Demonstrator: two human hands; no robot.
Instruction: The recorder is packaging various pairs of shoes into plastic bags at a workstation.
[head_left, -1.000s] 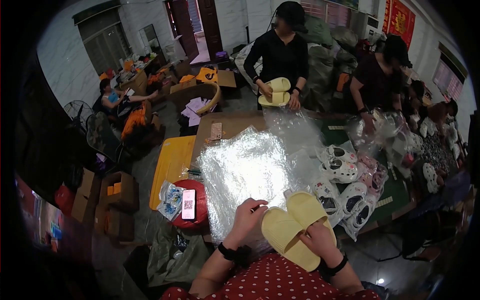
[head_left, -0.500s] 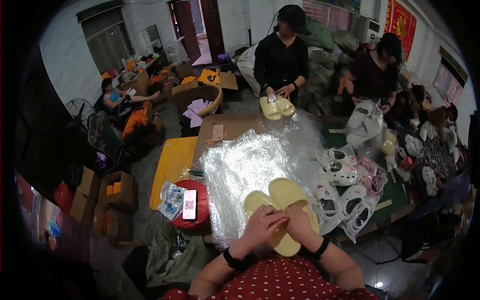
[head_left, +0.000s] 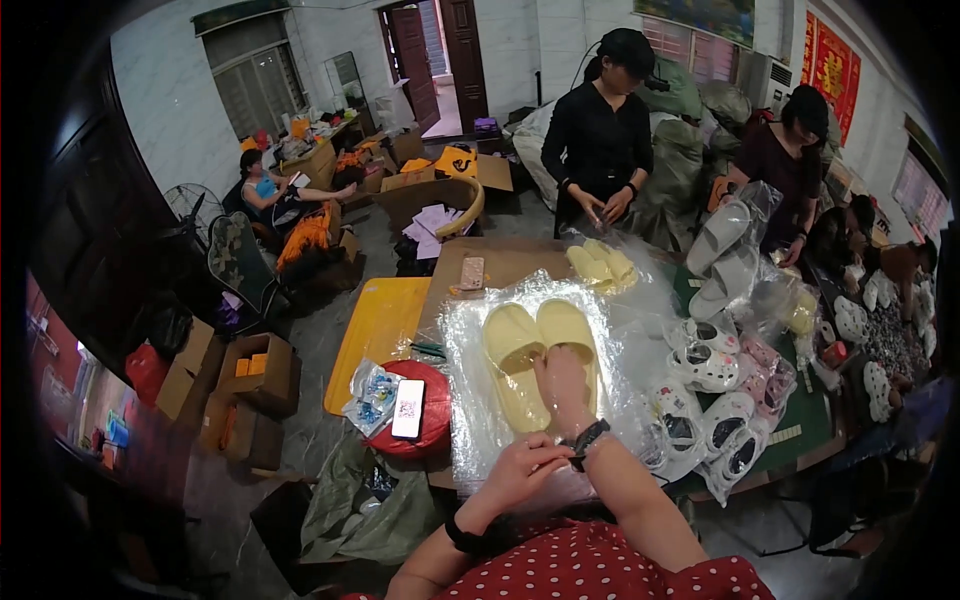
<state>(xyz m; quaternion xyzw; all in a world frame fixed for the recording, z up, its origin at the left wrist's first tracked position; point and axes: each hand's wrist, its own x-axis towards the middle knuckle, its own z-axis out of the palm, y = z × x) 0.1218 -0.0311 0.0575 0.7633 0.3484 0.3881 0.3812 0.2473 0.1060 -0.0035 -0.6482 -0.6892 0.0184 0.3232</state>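
A pair of pale yellow slide slippers (head_left: 512,335) lies side by side on a stack of clear plastic bags (head_left: 470,415), toes pointing away from me. My right hand (head_left: 563,378) grips the pair at the inner edges of the straps, its fingertips partly hidden. Shiny clear film shows around the slippers, and they seem to be inside the top bag. Close to my right wrist, my left hand (head_left: 528,464) is closed in a pinch, apparently on the bag's near edge; the film between its fingers is hard to see.
Bagged white and pink clogs (head_left: 715,400) crowd the table's right side. A phone (head_left: 408,410) lies on a red round stool (head_left: 432,440) at left, beside a yellow board (head_left: 375,330). Across the table, a co-worker (head_left: 600,150) stands behind bagged yellow slippers (head_left: 602,265); another handles grey slippers (head_left: 722,250).
My right hand has carried the yellow slippers forward onto the bag stack. My left hand has moved down beside my right wrist. The co-worker opposite has let go of the other yellow pair.
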